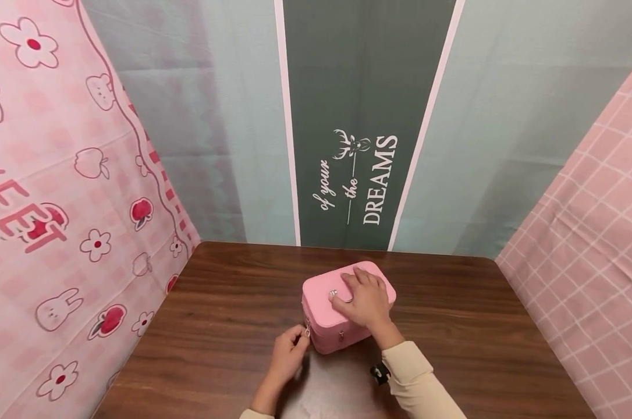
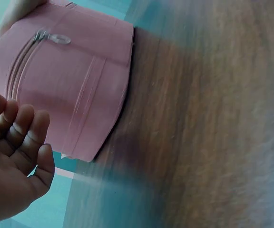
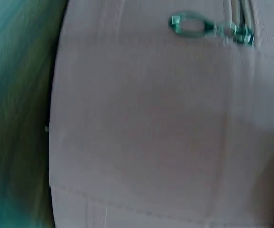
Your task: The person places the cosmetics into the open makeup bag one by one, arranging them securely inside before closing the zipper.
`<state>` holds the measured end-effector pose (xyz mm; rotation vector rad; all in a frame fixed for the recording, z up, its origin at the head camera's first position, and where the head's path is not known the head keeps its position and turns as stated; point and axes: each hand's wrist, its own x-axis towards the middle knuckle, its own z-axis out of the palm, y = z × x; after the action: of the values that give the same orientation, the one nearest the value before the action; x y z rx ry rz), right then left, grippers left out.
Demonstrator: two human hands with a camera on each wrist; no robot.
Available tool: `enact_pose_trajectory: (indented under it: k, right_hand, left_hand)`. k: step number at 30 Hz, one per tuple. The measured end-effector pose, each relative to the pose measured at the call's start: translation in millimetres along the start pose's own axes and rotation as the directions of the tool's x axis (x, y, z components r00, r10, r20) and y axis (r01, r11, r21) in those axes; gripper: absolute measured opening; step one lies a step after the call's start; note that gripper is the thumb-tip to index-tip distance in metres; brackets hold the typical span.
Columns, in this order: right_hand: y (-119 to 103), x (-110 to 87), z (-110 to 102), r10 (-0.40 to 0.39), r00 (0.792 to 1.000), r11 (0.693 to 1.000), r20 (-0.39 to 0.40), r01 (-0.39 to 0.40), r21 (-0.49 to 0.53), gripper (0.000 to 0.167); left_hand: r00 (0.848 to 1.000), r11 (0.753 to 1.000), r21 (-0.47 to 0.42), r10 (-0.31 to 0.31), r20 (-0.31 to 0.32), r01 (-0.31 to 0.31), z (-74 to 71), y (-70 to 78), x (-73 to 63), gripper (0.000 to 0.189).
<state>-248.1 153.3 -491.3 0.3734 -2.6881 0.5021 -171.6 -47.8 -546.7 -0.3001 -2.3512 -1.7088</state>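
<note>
A pink zippered case stands on the wooden table, its lid down. At its near left corner, my left hand pinches a metal zipper pull between thumb and index finger. My right hand rests on the lid with fingers spread, thumb by a small silver ornament. Another zipper pull hangs on the front side. From the left wrist, the curled fingers of the left hand lie close to the zipper track. The right wrist view shows the case's side wall and a looped pull.
The brown wood-grain table extends around the case. Printed cloths hang behind it, a pink patterned one on the left and a pink checked one on the right. A black strap shows at the right wrist.
</note>
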Motion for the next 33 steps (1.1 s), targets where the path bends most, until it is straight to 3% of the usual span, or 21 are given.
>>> enact_pose_trajectory:
  k: [6, 12, 15, 20, 26, 29, 33]
  right_hand:
    - [-14, -3.1, 3, 0.121, 0.992, 0.991, -0.046, -0.124, -0.053, 0.064]
    - [-15, -4.3, 3, 0.12, 0.991, 0.99, -0.055, -0.124, -0.065, 0.063]
    - [-14, -3.9, -1, 0.102, 0.995, 0.993, -0.005, -0.102, -0.057, 0.065]
    - [0, 3.8, -17, -0.046, 0.993, 0.999, 0.107, 0.043, 0.028, 0.067]
    - [25, 10.3, -15, -0.3, 0.941, 0.953, 0.158, 0.287, 0.096, 0.059]
    - [27, 9.9, -10, -0.337, 0.93, 0.941, 0.15, 0.326, 0.09, 0.057]
    - [26, 10.6, -8, -0.329, 0.937, 0.943, 0.118, 0.317, 0.105, 0.055]
  left_hand:
    - [1.0, 1.0, -0.016, 0.001, 0.017, -0.001, -0.1, 0.0, -4.5, 0.026]
    - [1.0, 0.999, 0.032, -0.024, 0.019, 0.023, -2.3, -1.7, -6.0, 0.023]
    - [0.999, 0.999, 0.031, -0.033, 0.017, 0.032, -3.0, -3.3, -6.8, 0.022]
    - [0.999, 0.999, 0.0, -0.04, 0.013, 0.04, -2.6, -3.4, -8.0, 0.021]
    - [0.997, 0.998, 0.009, -0.069, 0.036, 0.069, -1.1, -3.6, -9.4, 0.02]
    - [0.997, 0.998, 0.013, -0.065, 0.04, 0.065, -2.1, -3.7, -9.4, 0.02]
    - [0.998, 0.998, 0.015, -0.057, 0.041, 0.056, -2.5, -4.7, -7.5, 0.02]
